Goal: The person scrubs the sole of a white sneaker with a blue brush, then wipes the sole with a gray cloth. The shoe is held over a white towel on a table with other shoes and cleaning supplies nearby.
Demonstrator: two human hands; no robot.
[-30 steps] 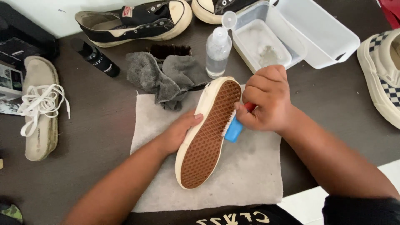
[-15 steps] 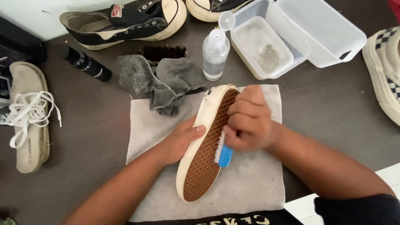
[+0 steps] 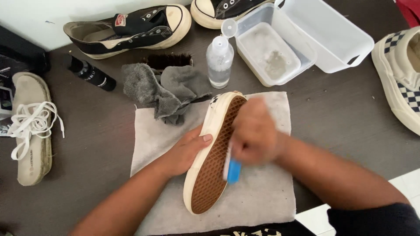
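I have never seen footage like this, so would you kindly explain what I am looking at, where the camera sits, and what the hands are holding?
There is no machine here: the view comes from a camera worn on a person's head, looking down at their own two bare hands over a dark table. The left hand steadies a cream shoe turned on its side, brown waffle sole showing, on a pale grey cloth. The right hand, blurred by motion, has its grip on a small blue brush pressed against the sole. Around them lie a crumpled grey towel, a clear spray bottle, open plastic tubs, a black bottle, black sneakers, a checkered shoe, and an insole with white laces.
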